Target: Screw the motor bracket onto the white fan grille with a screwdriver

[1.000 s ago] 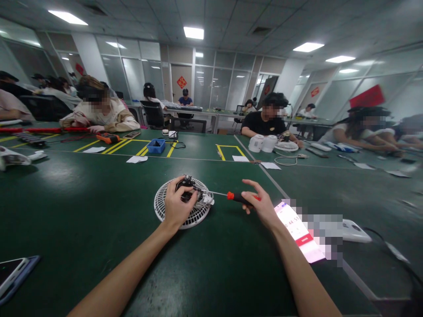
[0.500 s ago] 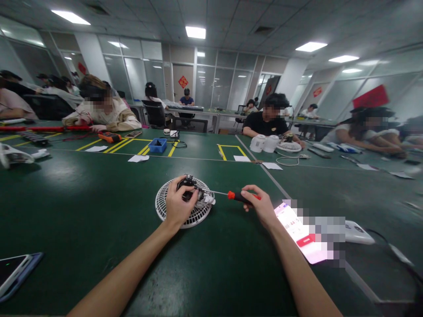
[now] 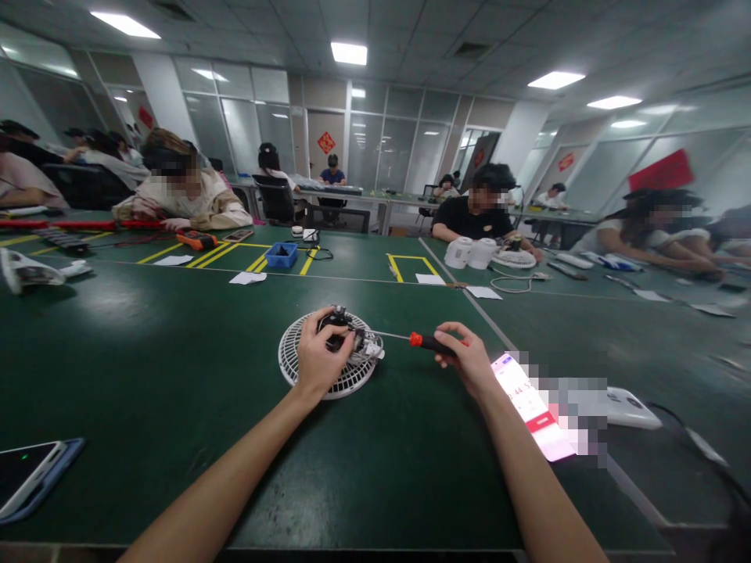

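Your left fingers (image 3: 326,332) grip the dark motor (image 3: 339,319) over the white grille (image 3: 289,361) on the desk (image 3: 176,344) | your right fingers (image 3: 449,332) clasp the screwdriver (image 3: 431,342), shaft pointing left toward the motor

Mechanism (image 3: 339,322) on grille (image 3: 289,356), grille on worktop (image 3: 141,367).
Phone (image 3: 531,410) to the right, second phone (image 3: 26,473) at near left, tray (image 3: 282,256) behind.

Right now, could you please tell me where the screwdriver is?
In the head view, the screwdriver is in the right hand, its shaft pointing left toward the dark mechanism on the white round grille.
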The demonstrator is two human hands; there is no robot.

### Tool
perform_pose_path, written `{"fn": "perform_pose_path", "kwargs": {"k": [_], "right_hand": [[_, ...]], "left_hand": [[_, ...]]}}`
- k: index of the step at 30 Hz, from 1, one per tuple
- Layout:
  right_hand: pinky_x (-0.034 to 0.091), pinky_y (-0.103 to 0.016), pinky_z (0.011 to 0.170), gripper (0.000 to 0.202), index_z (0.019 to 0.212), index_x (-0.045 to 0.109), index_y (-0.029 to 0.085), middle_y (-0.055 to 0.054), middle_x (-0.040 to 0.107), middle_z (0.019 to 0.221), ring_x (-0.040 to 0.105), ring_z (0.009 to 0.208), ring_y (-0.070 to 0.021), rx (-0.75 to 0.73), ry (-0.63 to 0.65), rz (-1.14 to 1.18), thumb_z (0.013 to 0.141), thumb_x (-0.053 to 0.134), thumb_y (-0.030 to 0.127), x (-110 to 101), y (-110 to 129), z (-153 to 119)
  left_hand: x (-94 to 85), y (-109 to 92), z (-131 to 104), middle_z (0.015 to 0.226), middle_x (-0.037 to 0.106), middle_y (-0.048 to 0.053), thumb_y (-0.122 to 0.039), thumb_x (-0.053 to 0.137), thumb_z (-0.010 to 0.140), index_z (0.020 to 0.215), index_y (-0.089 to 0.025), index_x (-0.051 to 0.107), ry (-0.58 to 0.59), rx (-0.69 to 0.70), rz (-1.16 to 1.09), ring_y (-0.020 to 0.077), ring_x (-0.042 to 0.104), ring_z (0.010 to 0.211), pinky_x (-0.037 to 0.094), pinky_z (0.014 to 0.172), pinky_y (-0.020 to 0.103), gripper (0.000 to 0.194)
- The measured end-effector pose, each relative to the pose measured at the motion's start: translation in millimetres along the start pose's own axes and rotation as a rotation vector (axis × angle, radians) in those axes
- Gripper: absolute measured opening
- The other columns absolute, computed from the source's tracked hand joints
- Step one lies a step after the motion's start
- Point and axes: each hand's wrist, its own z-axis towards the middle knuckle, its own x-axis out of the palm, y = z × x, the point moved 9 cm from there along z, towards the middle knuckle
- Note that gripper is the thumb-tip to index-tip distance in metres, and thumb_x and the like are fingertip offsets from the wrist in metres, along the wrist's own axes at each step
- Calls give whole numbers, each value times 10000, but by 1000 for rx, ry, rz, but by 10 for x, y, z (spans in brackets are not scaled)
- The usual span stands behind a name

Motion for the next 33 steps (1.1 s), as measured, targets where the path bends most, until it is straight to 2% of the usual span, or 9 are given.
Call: {"fn": "perform_pose_path", "kwargs": {"k": [7, 11, 15, 18, 21, 24, 26, 30, 33], "right_hand": [[546, -252, 558, 611, 1033, 593, 268, 47, 681, 770, 717, 653, -165, -58, -81, 327, 542, 946, 349, 1, -72, 122], [584, -309, 667, 482, 957, 583, 287, 21, 718, 856, 720, 774, -180, -11, -78, 479, 611, 905, 380, 224, -356, 207], [574, -325, 584, 420, 814, 575, 256, -34, 695, 795, 675, 686, -196, 56, -71, 467, 672, 840, 549, 472, -603, 284], [553, -296, 549, 464, 822, 553, 265, 4, 634, 703, 614, 595, -161, 46, -64, 453, 709, 764, 662, 638, -642, 348], [521, -280, 523, 461, 872, 574, 271, 50, 553, 615, 530, 514, -138, 28, -41, 380, 709, 737, 670, 823, -636, 391], [521, -286, 560, 456, 972, 638, 261, 50, 583, 647, 577, 588, -164, 7, -42, 295, 657, 806, 546, 953, -630, 388], [551, -315, 700, 507, 1079, 665, 250, 11, 682, 814, 645, 756, -196, -37, -98, 192, 640, 829, 444, 940, -598, 356], [480, -443, 975, 509, 1302, 638, 206, -109, 722, 1149, 640, 1045, -288, -171, -342, -422, 827, 674, 388, 742, -394, 201], [428, -479, 985, 504, 1402, 587, 203, -168, 692, 1207, 591, 1124, -340, -200, -356, -879, 908, 587, 296, 784, -290, 128]], "left_hand": [[9, 15, -8, 1254, 655, 105, -249, 745, 849, 850, -196, 720, -4, 0, -21, 270, 632, 1191, 526, 1053, 518, 58], [11, 19, -6, 1256, 655, 110, -259, 744, 851, 850, -196, 721, 4, -1, -10, 276, 630, 1186, 526, 1047, 511, 67], [11, 20, -5, 1259, 654, 113, -264, 745, 852, 858, -195, 723, 4, 2, -6, 278, 632, 1186, 524, 1045, 506, 73], [5, 9, -1, 1252, 657, 116, -264, 742, 854, 850, -195, 723, -3, 7, -7, 278, 637, 1177, 526, 1042, 508, 72], [1, -5, 2, 1246, 660, 113, -263, 740, 853, 838, -198, 720, -5, 3, -9, 278, 639, 1173, 529, 1038, 512, 69], [-2, -33, -6, 1236, 664, 103, -263, 748, 846, 832, -203, 718, -2, 6, -6, 274, 643, 1167, 531, 1035, 506, 68], [1, -57, -16, 1234, 664, 98, -263, 750, 845, 829, -204, 717, 4, 17, -10, 269, 643, 1168, 531, 1039, 499, 69], [11, -88, -29, 1234, 664, 99, -264, 741, 855, 826, -202, 712, 13, 31, -25, 265, 641, 1172, 531, 1044, 496, 74], [9, -93, -27, 1223, 666, 101, -276, 745, 850, 819, -204, 710, 10, 33, -16, 267, 647, 1163, 536, 1038, 495, 86]]}}
